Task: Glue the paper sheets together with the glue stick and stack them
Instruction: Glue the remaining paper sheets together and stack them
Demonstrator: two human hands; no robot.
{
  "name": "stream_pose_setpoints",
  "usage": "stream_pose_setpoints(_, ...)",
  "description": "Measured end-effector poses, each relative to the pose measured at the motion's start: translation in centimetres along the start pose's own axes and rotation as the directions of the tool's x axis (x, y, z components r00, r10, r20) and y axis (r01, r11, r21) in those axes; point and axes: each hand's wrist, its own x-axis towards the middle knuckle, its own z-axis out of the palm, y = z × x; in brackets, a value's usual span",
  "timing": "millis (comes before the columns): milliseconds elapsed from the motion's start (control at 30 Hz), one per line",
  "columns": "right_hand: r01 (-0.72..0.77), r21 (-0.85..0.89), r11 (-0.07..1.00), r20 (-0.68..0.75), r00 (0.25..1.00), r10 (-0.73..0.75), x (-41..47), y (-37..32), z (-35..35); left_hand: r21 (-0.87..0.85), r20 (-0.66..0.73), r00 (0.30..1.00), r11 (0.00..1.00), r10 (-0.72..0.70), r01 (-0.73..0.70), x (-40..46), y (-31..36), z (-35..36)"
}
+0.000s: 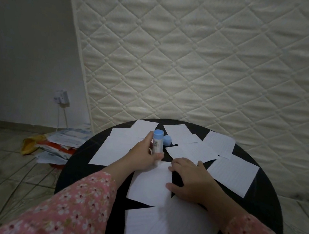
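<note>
1. While the round table (268, 187) shows a smooth black top, the paper sheets (233, 174) scattered over it are thin white rectangles, some faintly lined, several overlapping at odd angles.
2. Behind the table a quilted, cream mattress (194, 63) with a diamond stitch pattern stands on edge, leaning against the plain wall.
3. The glue stick (157, 143) is a cylinder with a pale blue end and a white printed label; it stands nearly upright with its lower end on the top edge of the middle sheet (149, 185).
4. The left hand (143, 154) grips the glue stick, fingers curled round its left side and the thumb across its lower front.
5. The right hand (192, 181) rests flat on the right edge of that same sheet, fingers straight and lightly spread, the thumb touching the paper.
6. A round blue cap (167, 140) lies on the table just beside the stick, behind it.
7. The stick's tip is hidden by the thumb, so any glue on the paper cannot be made out; the nearest sheet (165, 231) is cut off by the bottom edge, as are both floral pink sleeves (74, 204).
8. On the tiled floor to the left lies a blurred heap of papers (58, 144).
</note>
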Motion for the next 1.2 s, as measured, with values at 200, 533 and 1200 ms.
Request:
stream_pose_setpoints(200,0.009,0.010,1.000,0.007,1.000,-0.009,0.1,0.1,0.1,0.023,0.000,1.000,1.000,-0.013,0.013,-0.2,-1.0,-1.3)
stream_pose_setpoints(533,0.015,0.001,1.000,0.022,1.000,-0.015,0.3,0.3,0.0,-0.034,-0.070,0.997,0.999,-0.040,0.038,-1.0,-2.4,-2.5)
stream_pose_setpoints(1200,0.012,0.055,0.998,0.018,1.000,-0.013,0.5,0.3,0.0,-0.278,-0.196,0.970,0.957,-0.142,0.084,-3.5,-3.3,-6.0)
